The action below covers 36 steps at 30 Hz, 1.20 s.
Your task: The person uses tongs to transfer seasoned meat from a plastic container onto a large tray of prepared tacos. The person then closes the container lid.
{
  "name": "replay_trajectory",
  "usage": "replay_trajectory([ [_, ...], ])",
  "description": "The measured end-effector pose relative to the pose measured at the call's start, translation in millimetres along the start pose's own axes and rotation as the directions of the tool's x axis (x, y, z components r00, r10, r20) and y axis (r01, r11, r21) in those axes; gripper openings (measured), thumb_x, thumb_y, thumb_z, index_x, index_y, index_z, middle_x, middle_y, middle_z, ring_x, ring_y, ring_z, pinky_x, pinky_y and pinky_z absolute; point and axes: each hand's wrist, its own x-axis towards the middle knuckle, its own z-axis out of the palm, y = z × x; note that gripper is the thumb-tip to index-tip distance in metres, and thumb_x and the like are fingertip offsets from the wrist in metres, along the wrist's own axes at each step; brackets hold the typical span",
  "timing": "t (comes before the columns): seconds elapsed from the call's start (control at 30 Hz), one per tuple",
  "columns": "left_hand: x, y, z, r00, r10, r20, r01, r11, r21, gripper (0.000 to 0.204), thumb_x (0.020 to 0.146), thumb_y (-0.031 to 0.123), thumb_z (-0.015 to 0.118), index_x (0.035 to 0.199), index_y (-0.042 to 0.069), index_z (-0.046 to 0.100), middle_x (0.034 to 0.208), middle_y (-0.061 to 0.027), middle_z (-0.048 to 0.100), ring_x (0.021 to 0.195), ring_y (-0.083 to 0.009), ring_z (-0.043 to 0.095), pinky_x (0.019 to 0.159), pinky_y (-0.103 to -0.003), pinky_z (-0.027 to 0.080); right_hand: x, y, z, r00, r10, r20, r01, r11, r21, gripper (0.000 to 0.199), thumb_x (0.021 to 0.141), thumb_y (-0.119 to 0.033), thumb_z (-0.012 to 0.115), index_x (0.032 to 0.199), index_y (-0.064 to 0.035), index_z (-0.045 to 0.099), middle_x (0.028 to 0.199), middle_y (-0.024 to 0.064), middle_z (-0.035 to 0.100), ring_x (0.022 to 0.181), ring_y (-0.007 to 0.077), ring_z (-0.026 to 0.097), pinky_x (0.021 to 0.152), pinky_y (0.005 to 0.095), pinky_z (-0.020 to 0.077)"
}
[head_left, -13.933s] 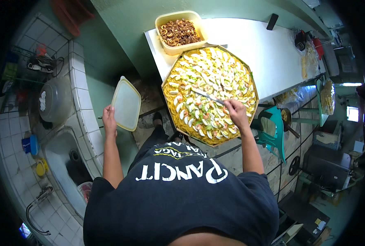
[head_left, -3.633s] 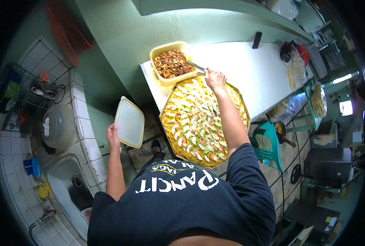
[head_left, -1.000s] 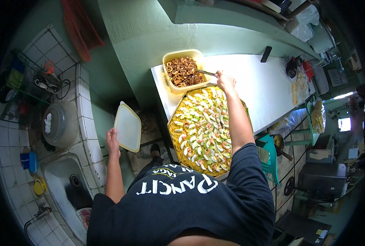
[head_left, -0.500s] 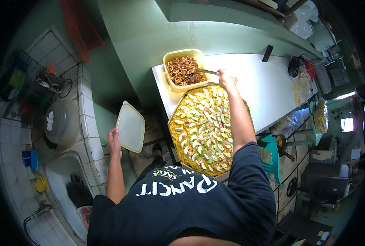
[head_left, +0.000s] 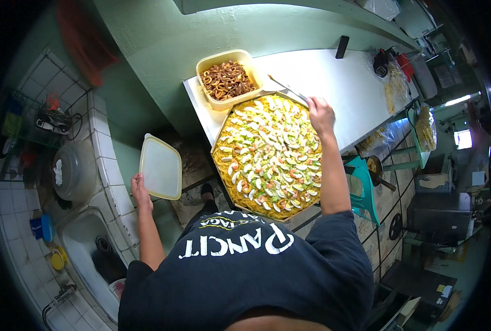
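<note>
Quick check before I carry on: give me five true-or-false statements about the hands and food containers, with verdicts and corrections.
1. The left hand holds the pale lid. True.
2. The right hand has the long utensil dipped in the yellow tub. False: the utensil's tip is outside, to the tub's right.
3. Pale slices are spread over the noodles. True.
4. The pale lid covers the yellow tub. False: the tub is open, showing brown pieces.
5. The yellow tub stands on the white table. True.

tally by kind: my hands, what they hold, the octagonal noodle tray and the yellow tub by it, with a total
Hands (left hand, right hand): 2
Lid, held left: 1
Metal utensil, held right: 1
Noodle tray: 1
Yellow tub: 1
Total: 6
</note>
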Motion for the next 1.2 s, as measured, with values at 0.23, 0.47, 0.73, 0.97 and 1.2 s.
replay_trajectory([
  [0.23, -1, 7, -3, 0.999, 0.04, -0.014, -0.039, 0.999, 0.037, 0.023, 0.096, 0.023, 0.052, 0.109, 0.003, 0.052, 0.101, -0.0067, 0.057, 0.094, -0.0151, 0.054, 0.085, -0.029, 0.044, -107, 46, -21, 0.954, 0.29, 0.073, -0.282, 0.954, -0.103, 0.022, 0.089, -0.027, 0.054, 0.092, -0.0093, 0.066, 0.094, 0.0138, 0.064, 0.086, 0.0352, 0.062, 0.075, 0.0442, 0.0481],
  [0.47, -7, 13, 6, 0.999, 0.036, 0.036, -0.035, 0.999, -0.006, 0.022, 0.096, 0.022, 0.051, 0.108, 0.004, 0.051, 0.1, -0.0063, 0.057, 0.093, -0.0146, 0.054, 0.084, -0.029, 0.045, -118, 50, -11, 0.947, 0.296, 0.123, -0.266, 0.94, -0.214, 0.025, 0.09, -0.028, 0.052, 0.091, -0.0069, 0.066, 0.094, 0.0154, 0.064, 0.087, 0.0364, 0.061, 0.077, 0.0461, 0.0474],
  [0.73, -9, 1, 7, 1.0, 0.03, 0.006, -0.03, 1.0, -0.003, 0.023, 0.096, 0.024, 0.053, 0.108, 0.004, 0.052, 0.099, -0.0052, 0.057, 0.093, -0.0137, 0.052, 0.085, -0.028, 0.042, -39, -8, -8, 0.993, 0.022, -0.115, 0.006, 0.973, 0.232, 0.028, 0.093, -0.023, 0.053, 0.096, 0.0006, 0.067, 0.089, 0.0169, 0.066, 0.079, 0.0289, 0.064, 0.072, 0.0348, 0.0488],
  [0.97, -6, -3, 8, 1.0, 0.016, 0.014, -0.016, 0.999, -0.036, 0.026, 0.095, 0.026, 0.054, 0.108, 0.004, 0.053, 0.099, -0.0049, 0.056, 0.096, -0.0134, 0.05, 0.087, -0.028, 0.039, 23, -82, 101, 0.952, -0.278, 0.129, 0.303, 0.92, -0.248, 0.015, 0.09, -0.022, 0.051, 0.088, -0.012, 0.062, 0.081, 0.0082, 0.064, 0.066, 0.0281, 0.065, 0.06, 0.0413, 0.0525],
  [1.2, -8, 1, 0, 0.999, -0.021, -0.025, 0.02, 0.999, -0.028, 0.028, 0.095, 0.027, 0.054, 0.109, 0.003, 0.053, 0.102, -0.0052, 0.057, 0.097, -0.0135, 0.051, 0.088, -0.028, 0.039, 63, -124, 142, 0.832, -0.451, 0.323, 0.539, 0.795, -0.278, 0.01, 0.083, -0.009, 0.051, 0.092, -0.0064, 0.056, 0.095, 0.012, 0.06, 0.081, 0.0305, 0.064, 0.065, 0.0435, 0.0517],
])
